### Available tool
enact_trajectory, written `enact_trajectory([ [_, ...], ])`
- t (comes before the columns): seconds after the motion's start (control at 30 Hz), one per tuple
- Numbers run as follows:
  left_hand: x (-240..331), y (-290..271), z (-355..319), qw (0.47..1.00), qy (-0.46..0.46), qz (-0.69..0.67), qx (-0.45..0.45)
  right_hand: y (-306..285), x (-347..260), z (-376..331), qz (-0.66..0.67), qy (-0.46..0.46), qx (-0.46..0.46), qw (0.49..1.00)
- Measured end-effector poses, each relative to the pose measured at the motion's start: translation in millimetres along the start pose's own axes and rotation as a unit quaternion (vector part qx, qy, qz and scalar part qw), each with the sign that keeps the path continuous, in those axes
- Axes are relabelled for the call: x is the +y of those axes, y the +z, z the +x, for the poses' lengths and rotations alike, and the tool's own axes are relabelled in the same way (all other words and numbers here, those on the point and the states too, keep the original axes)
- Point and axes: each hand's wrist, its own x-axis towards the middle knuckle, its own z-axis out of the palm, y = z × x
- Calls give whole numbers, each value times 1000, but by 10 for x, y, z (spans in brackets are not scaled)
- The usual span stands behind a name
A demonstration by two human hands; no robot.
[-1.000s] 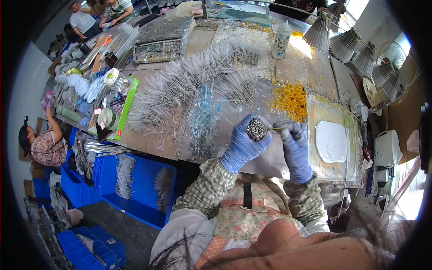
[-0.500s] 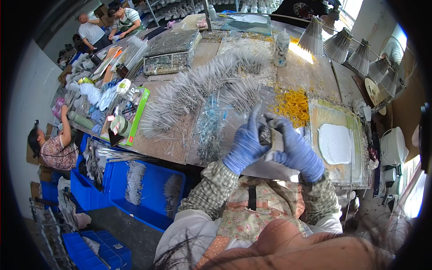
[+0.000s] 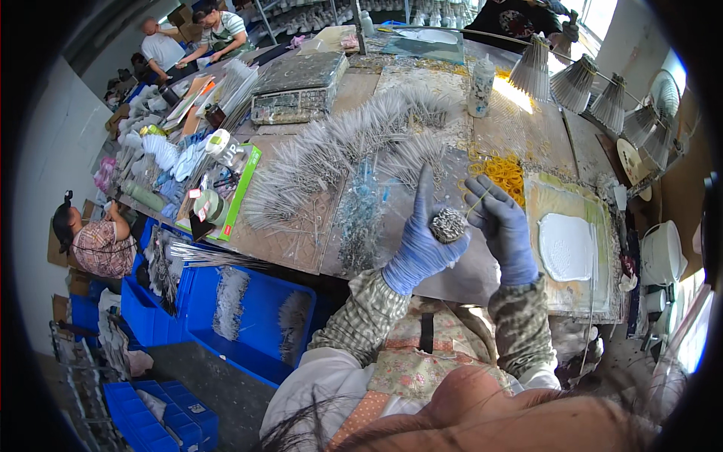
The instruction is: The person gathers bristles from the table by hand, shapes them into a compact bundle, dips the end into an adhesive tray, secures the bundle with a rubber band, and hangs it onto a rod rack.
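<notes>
My left hand (image 3: 420,252), in a blue-grey glove, is closed round a bundle of thin metal wires (image 3: 449,225). The round, packed end of the bundle faces up, and its index finger stretches away from me. Just right of it, my right hand (image 3: 506,230), gloved alike, pinches a thin yellow rubber band (image 3: 475,203) at its fingertips. The band hangs beside the bundle; whether it touches the bundle is too fine to tell. A pile of yellow rubber bands (image 3: 500,175) lies beyond the right hand. Many pale-tipped wire bundles (image 3: 316,162) cover the table's middle.
To the right lies a board with a white paste slab (image 3: 566,247). Pleated lampshade-like pieces (image 3: 576,79) hang on a rod at the far right. A green-edged box (image 3: 242,192) and blue bins (image 3: 252,331) stand to the left. Other people (image 3: 98,237) work farther off.
My hands have moved apart. The right hand has drawn back from the bundle and now shows a yellow band at its fingers. The bundle's end has turned up into view.
</notes>
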Motion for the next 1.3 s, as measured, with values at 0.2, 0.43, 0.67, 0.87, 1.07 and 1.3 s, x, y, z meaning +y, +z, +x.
enact_trajectory([
  [0.2, -109, -96, 49, 989, -74, 124, -24, -219, 144, 133, -369, -138, -323, 861],
  [0.43, -325, 94, -35, 977, -32, 209, 5, -16, 438, -229, -370, -232, -128, 891],
  [0.67, -325, 171, 108, 797, 50, 571, -190, -193, 250, 77, -366, -123, -82, 919],
  [0.87, -273, 80, 36, 978, 34, 185, -85, -667, 257, 364, 26, -39, -90, 995],
  [1.07, -214, -78, 339, 922, -159, 311, -169, 2, -167, -55, -533, -329, -230, 745],
  [1.3, -256, 0, -84, 947, 133, 292, -18, -163, -23, -156, -520, -397, -36, 755],
])
